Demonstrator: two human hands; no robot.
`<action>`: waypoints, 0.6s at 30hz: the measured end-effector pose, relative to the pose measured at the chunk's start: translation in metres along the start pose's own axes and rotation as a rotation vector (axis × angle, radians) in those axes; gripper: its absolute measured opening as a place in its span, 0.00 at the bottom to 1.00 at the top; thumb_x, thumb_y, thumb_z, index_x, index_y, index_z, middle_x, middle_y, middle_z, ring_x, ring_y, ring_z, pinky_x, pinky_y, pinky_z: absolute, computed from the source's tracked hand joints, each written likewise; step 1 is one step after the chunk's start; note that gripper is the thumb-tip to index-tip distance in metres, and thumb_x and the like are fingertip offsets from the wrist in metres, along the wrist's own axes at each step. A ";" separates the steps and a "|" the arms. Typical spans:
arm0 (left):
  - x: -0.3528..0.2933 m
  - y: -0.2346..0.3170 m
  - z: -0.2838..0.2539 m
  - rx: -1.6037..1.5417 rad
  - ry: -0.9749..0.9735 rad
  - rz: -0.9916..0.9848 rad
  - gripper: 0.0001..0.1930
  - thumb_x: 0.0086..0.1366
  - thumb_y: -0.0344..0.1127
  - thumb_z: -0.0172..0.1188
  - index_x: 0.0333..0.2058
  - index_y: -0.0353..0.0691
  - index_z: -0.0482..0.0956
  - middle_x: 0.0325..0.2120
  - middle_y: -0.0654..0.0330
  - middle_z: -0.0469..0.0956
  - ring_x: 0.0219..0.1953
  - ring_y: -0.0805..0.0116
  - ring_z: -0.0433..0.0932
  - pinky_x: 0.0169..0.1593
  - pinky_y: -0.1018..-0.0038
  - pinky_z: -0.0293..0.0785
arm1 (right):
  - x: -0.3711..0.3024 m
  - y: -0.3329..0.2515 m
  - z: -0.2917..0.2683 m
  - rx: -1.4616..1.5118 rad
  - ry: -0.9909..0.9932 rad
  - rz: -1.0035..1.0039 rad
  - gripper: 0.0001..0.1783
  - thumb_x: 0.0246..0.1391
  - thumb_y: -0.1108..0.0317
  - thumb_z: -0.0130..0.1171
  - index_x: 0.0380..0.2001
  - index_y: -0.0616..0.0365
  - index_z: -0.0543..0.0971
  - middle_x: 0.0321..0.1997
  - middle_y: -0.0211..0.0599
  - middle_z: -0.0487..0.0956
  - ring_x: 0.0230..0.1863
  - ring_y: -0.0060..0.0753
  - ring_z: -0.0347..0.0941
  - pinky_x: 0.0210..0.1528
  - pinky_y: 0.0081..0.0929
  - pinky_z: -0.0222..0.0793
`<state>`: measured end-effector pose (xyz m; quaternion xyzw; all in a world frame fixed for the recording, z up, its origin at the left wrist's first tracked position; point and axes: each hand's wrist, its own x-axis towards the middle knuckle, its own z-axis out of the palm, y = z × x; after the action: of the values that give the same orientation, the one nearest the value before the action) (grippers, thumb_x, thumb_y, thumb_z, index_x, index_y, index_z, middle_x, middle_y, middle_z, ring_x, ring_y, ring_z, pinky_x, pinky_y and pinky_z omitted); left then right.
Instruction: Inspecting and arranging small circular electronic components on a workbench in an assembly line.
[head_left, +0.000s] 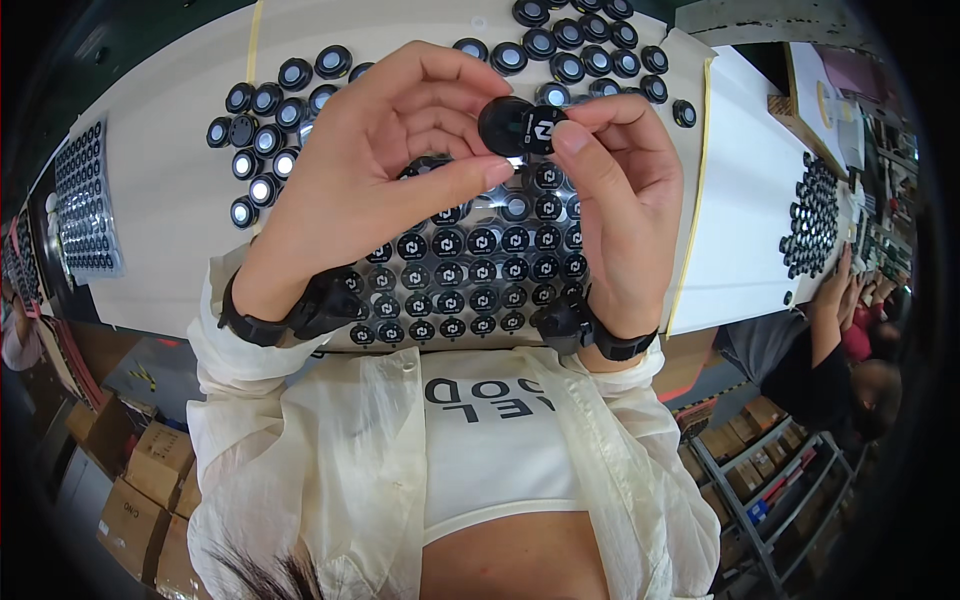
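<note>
Up above the table, both hands have hold of a black round disc (507, 126); its right part bears a white mark and its left part is plain and glossy. It may be two overlapping pieces; I cannot tell. My left hand (375, 160) grips the left side between thumb and forefinger, its other fingers curled loosely. The thumb and forefinger of my right hand (630, 185) pinch the right edge. Below them lies a clear tray (488, 200) with rows of similar marked discs (448, 272), partly hidden by my hands and wrists.
Loose black discs with pale centres lie at the far left (295, 74) and far right (567, 67) of the pale table (160, 150). A plastic-covered batch (88, 205) lies at the left end. Rightward, another person's arm (828, 310) is near more discs (812, 215). Cardboard boxes (160, 465) stand lower left.
</note>
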<state>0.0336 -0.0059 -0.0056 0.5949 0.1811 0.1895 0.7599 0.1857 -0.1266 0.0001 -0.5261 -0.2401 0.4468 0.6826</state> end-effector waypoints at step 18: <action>-0.006 0.005 0.014 0.220 0.202 0.100 0.20 0.55 0.16 0.62 0.49 0.26 0.74 0.42 0.49 0.79 0.41 0.66 0.81 0.47 0.74 0.80 | 0.003 0.004 0.003 -0.035 -0.002 -0.061 0.09 0.50 0.79 0.64 0.35 0.67 0.77 0.34 0.38 0.80 0.36 0.20 0.74 0.39 0.16 0.72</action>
<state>0.0351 -0.0194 0.0028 0.6609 0.2464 0.2647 0.6576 0.1836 -0.1220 -0.0029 -0.5298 -0.2646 0.4220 0.6865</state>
